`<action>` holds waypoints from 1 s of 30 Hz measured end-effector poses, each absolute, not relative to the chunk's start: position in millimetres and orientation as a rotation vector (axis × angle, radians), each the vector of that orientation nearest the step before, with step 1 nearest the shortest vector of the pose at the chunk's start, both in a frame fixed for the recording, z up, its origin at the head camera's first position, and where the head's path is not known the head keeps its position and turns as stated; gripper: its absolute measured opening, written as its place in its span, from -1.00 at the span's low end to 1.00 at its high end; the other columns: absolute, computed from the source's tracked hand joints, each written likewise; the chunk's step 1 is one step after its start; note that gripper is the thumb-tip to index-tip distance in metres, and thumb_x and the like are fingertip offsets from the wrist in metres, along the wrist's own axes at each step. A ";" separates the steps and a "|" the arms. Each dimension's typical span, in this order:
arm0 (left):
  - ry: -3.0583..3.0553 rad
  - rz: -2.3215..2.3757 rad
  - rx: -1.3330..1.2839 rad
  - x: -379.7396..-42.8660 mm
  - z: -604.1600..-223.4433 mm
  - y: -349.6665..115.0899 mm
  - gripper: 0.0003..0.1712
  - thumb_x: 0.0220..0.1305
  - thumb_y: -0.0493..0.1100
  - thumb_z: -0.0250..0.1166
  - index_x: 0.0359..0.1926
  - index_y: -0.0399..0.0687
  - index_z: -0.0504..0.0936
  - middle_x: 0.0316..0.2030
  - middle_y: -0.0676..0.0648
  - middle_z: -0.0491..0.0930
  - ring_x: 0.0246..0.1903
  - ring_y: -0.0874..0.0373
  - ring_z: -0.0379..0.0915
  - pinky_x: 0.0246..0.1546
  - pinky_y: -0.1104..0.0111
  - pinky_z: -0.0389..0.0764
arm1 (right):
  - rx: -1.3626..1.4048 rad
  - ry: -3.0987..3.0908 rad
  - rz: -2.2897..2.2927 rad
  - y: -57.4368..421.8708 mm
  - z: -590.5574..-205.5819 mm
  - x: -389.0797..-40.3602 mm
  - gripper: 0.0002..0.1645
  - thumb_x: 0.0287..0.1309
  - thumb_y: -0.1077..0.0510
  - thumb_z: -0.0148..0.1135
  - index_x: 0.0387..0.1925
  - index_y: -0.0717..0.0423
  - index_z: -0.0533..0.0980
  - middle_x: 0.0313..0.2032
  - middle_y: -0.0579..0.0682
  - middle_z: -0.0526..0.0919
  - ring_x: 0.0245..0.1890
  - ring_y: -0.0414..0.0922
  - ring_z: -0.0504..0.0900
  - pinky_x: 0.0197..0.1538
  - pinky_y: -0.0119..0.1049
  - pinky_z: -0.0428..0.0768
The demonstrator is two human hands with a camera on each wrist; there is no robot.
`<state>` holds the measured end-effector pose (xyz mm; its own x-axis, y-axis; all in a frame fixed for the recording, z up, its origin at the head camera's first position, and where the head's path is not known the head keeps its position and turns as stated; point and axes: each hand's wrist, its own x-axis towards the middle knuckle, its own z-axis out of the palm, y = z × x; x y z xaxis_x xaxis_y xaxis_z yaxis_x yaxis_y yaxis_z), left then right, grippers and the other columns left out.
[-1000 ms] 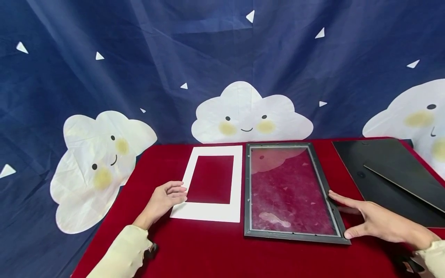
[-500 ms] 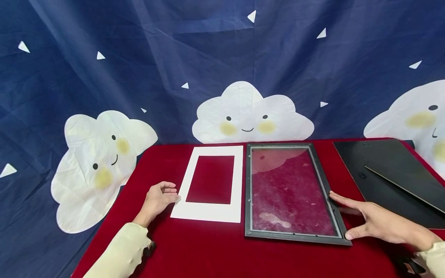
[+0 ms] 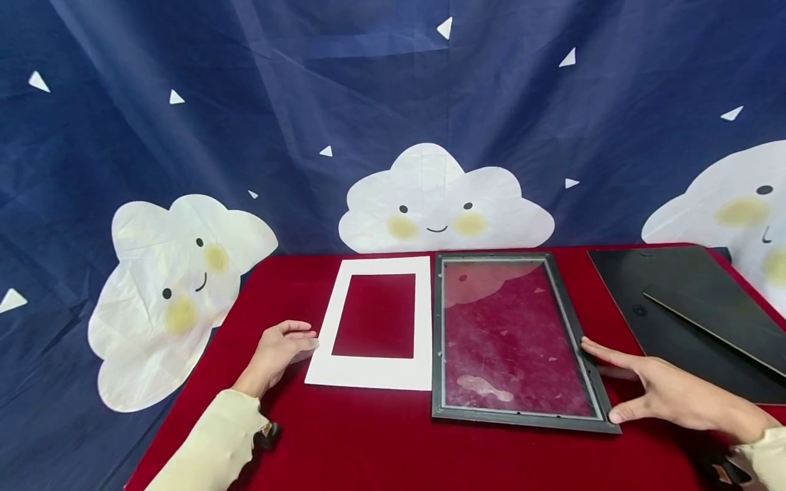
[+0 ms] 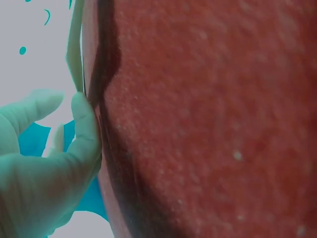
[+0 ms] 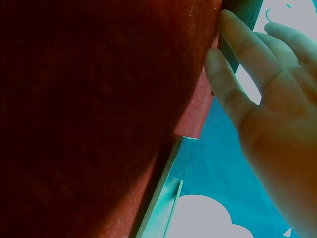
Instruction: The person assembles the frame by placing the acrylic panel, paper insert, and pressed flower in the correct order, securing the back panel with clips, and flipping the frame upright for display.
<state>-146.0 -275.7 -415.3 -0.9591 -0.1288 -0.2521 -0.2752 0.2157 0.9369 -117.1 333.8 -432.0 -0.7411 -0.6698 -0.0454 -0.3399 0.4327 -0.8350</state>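
A white picture mat (image 3: 368, 372) with a rectangular window lies on the red cloth, its right side up against a dark grey picture frame (image 3: 522, 421). My left hand (image 3: 278, 354) is at the mat's left edge, fingertips touching it and fingers loosely bent. In the left wrist view, the left hand (image 4: 59, 153) rests low by the cloth, with the mat's thin edge (image 4: 75, 49) at its fingertips. My right hand (image 3: 669, 389) rests spread along the frame's right side, thumb near the lower right corner. The frame holds a clear pane (image 3: 510, 334) that reflects the backdrop.
To the right lies a black backing board (image 3: 638, 273) with a raised stand leg (image 3: 712, 333). The red cloth (image 3: 344, 443) covers the table. Behind it hangs a blue curtain (image 3: 381, 88) printed with white clouds.
My left hand has drawn back left from over the mat to its edge. The mat has since slid slightly right against the frame. The right hand and frame stay in place.
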 end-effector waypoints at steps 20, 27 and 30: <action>2.186 2.070 -0.308 -142.4 -394.1 -280.9 -0.57 0.27 -0.42 0.33 0.11 -0.33 0.41 -0.08 0.02 0.70 -0.20 0.29 0.66 -0.25 0.40 0.73 | -0.880 2.349 -1.218 333.0 -430.6 -115.4 0.15 0.06 0.16 0.48 0.53 0.28 0.01 0.31 -0.73 0.11 0.19 -0.70 0.20 -0.03 -0.59 0.56; 2.115 2.178 -0.258 -137.0 -388.9 -286.6 -0.73 0.25 -0.47 0.31 -0.07 -0.22 0.50 -0.17 0.09 0.73 -0.24 0.25 0.68 -0.25 0.41 0.73 | -0.870 2.403 -1.171 331.8 -430.4 -114.6 0.15 0.04 0.12 0.50 0.53 0.25 0.04 0.30 -0.74 0.10 0.18 -0.75 0.13 -0.03 -0.58 0.56; 2.093 2.213 -0.232 -134.6 -387.2 -288.7 -0.75 0.25 -0.49 0.30 -0.12 -0.18 0.52 -0.17 0.09 0.73 -0.24 0.24 0.68 -0.24 0.40 0.73 | -0.878 2.425 -1.149 331.7 -430.5 -113.9 0.15 0.03 0.10 0.50 0.52 0.24 0.05 0.31 -0.74 0.10 0.18 -0.76 0.11 -0.03 -0.59 0.55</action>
<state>-134.6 -288.7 -387.2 -0.9847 -0.0409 -0.1692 -0.1666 -0.0592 0.9842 -113.9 331.7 -430.5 -0.7612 -0.6482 -0.0220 -0.3936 0.4886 -0.7787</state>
